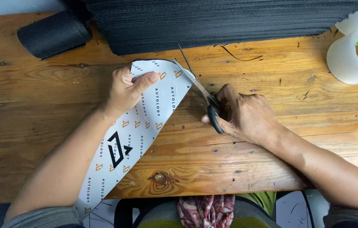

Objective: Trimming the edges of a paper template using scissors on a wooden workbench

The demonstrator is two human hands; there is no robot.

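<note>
A long white printed sheet (134,135), patterned with small orange marks and one large black emblem, lies slanted across the wooden tabletop (238,160), its lower end hanging over the near edge. The left hand (126,88) pinches its rounded upper end, thumb on top. The right hand (242,116) is closed through the black handles of scissors (200,95), whose parted blades meet the sheet's upper right edge. A stack of black ribbed material (212,21) lies behind.

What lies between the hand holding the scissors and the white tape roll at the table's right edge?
Head view: only bare wooden table with tiny dark scraps lies between the right hand and the tape roll.
</note>
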